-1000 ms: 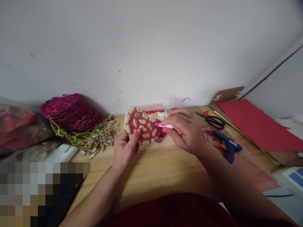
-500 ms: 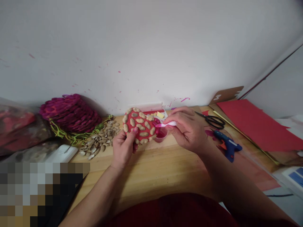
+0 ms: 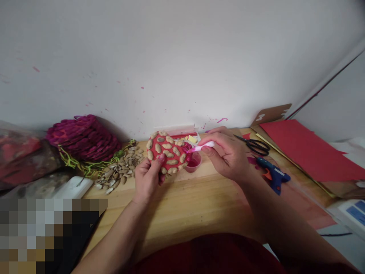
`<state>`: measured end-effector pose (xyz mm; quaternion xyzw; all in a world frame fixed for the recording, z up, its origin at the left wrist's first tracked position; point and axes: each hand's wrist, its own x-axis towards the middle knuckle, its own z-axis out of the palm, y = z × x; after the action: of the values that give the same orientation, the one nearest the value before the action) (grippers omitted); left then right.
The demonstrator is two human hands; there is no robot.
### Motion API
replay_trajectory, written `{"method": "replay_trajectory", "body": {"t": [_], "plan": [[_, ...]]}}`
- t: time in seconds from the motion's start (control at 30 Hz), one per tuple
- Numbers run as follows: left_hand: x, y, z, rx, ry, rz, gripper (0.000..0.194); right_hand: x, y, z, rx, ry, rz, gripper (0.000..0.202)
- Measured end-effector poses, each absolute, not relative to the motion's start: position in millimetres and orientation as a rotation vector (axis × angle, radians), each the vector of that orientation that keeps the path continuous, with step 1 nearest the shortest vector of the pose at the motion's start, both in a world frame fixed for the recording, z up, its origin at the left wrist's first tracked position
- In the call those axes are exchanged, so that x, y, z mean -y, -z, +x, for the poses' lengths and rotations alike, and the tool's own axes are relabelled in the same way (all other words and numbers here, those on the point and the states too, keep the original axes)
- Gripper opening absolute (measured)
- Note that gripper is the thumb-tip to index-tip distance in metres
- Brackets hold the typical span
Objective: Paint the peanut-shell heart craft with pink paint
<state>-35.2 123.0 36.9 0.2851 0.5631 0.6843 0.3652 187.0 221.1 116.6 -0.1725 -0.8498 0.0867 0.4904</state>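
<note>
Between thumb and fingers, my left hand (image 3: pixel 148 175) grips a red round piece covered with peanut shells (image 3: pixel 168 153). A few shells at its right edge are painted wet magenta. My right hand (image 3: pixel 226 154) pinches a white stick-like applicator (image 3: pixel 203 147), whose pink-stained tip meets the painted shells; whether it is a brush or a swab I cannot tell. Just below that tip stands a small clear cup of magenta paint (image 3: pixel 195 164), partly behind the red piece. Loose peanut shells (image 3: pixel 121 170) lie in a heap left of my left hand.
A stack of magenta-painted pieces (image 3: pixel 84 137) with yellow-green cords leans at the left, beside plastic bags (image 3: pixel 23 156). On the right lie black scissors (image 3: pixel 258 146), a blue glue gun (image 3: pixel 274 174) and red sheets (image 3: pixel 310 152). A paint-spattered wall (image 3: pixel 176 68) rises behind the wooden table (image 3: pixel 176 205).
The applicator has tilted slightly and its tip has shifted a little along the magenta shells. More of the paint cup shows now. My left hand holds the red piece almost still.
</note>
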Motion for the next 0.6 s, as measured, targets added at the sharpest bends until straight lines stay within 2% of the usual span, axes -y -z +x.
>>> {"method": "replay_trajectory", "body": {"t": [0.6], "plan": [[-126,-55,-29,-1.307,-1.746,0.551,0.049,-232,-113,193,1.943,-0.45,-0.475,0.01]]}}
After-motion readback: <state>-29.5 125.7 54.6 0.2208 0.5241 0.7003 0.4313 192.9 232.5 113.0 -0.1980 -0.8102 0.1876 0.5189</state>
